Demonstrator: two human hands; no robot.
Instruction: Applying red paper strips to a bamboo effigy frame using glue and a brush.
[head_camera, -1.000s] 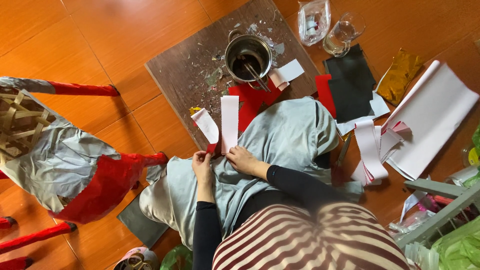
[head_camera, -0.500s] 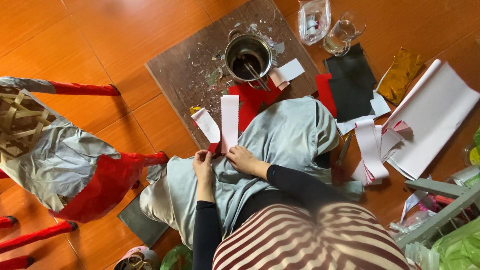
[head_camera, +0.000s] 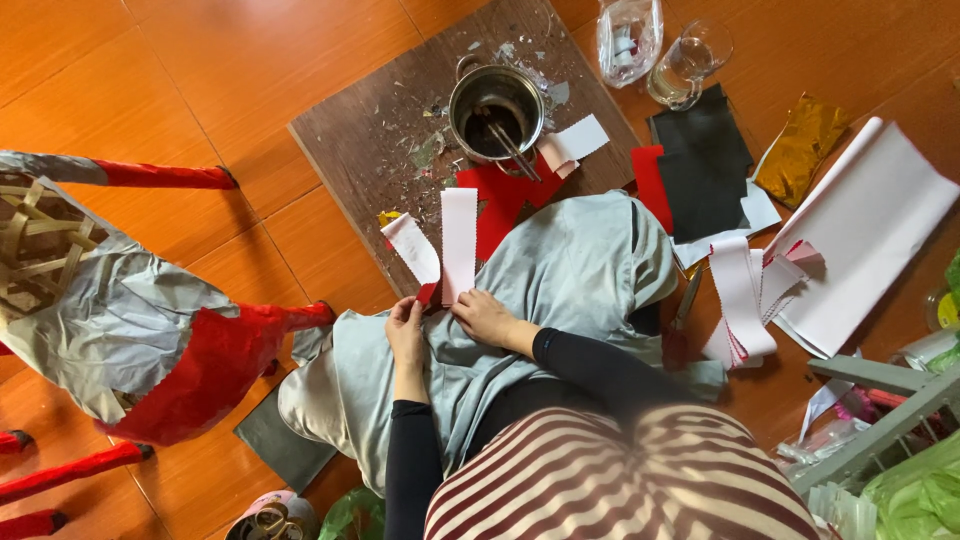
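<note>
I sit on the floor with grey trousers and a striped top. My left hand (head_camera: 406, 330) and my right hand (head_camera: 482, 315) rest on my knee and pinch the near end of a paper piece, red at the bottom with two white strips (head_camera: 458, 243) that stick up and away from me. Just beyond the strips lies red paper (head_camera: 503, 196) on a brown board (head_camera: 375, 140). A metal pot (head_camera: 496, 104) with a brush or stick in it stands on that board.
At the left stands a bamboo frame figure (head_camera: 120, 320) covered in grey and red paper, with red legs. To the right lie black sheets (head_camera: 703, 150), gold foil (head_camera: 800, 150), a large white paper roll (head_camera: 875, 230), pinked white strips (head_camera: 740, 300), a glass (head_camera: 685, 70) and a plastic bag (head_camera: 628, 35).
</note>
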